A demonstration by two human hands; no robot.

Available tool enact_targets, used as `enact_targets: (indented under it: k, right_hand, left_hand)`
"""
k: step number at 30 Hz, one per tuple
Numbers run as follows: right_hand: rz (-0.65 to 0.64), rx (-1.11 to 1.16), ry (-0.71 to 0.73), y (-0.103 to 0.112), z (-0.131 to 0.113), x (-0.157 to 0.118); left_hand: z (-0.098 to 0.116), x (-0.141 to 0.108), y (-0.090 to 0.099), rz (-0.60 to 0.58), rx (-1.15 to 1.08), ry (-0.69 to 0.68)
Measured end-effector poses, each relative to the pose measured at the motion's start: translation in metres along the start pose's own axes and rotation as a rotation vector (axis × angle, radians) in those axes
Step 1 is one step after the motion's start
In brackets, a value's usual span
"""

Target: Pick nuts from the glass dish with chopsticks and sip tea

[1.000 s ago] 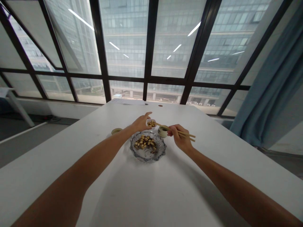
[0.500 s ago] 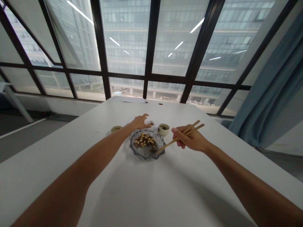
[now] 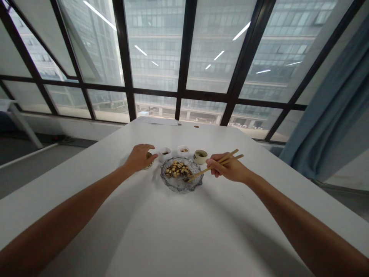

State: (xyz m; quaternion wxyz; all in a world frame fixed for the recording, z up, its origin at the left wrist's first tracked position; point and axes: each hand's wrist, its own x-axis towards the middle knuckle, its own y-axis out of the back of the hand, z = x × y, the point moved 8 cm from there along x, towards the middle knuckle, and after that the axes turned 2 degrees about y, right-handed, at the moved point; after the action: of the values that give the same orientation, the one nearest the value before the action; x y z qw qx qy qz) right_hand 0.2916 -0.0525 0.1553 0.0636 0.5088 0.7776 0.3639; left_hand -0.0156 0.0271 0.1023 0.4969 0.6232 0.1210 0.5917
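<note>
A scalloped glass plate (image 3: 181, 188) holds brown and pale nuts or seeds (image 3: 177, 169). My right hand (image 3: 226, 166) grips wooden chopsticks (image 3: 201, 172), their tips inside the plate near its right side. My left hand (image 3: 142, 157) is at a small round cup (image 3: 149, 163) left of the plate, thumb and fingers apart around its rim; the hand partly hides the cup. Behind the plate stand a white dish with dark contents (image 3: 165, 154), a white dish with pale pieces (image 3: 183, 151) and a cream cup (image 3: 200, 156).
All of this stands on a white table (image 3: 173, 238). Papers (image 3: 161, 121) and a small brown disc (image 3: 196, 126) lie at its far edge. Beyond are large windows, with a blue curtain (image 3: 325, 107) at the right.
My left hand has moved left from the white dish behind the plate to the left cup, uncovering both white dishes. My right hand has shifted slightly left with the chopsticks.
</note>
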Motion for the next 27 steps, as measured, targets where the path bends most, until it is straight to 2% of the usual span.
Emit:
enact_targets:
  k: [4,8,15,18,20,23,27]
  right_hand:
    - [0.001,0.025,-0.025,-0.003,0.006,0.001]
    - [0.047,0.067,-0.034,-0.003,0.014,-0.001]
    - [0.407,0.331,-0.113,0.01,0.042,-0.017]
    - [0.63,0.488,-0.108,0.008,0.062,-0.029]
    - [0.732,0.59,-0.119,0.001,0.077,-0.036]
    - [0.796,0.683,-0.159,-0.012,0.095,-0.042]
    - [0.799,0.698,-0.171,-0.021,0.103,-0.047]
  left_hand:
    - [-0.009,-0.016,0.01,0.053,0.008,0.032]
    - [-0.014,-0.022,0.01,0.09,-0.011,0.074]
    - [-0.03,-0.035,0.009,0.125,-0.139,0.264]
    - [-0.039,-0.04,0.0,0.078,-0.254,0.375]
    - [-0.043,-0.042,-0.007,0.034,-0.337,0.418]
    - [-0.044,-0.043,-0.012,0.013,-0.413,0.433]
    - [-0.039,-0.044,-0.007,0.061,-0.399,0.373]
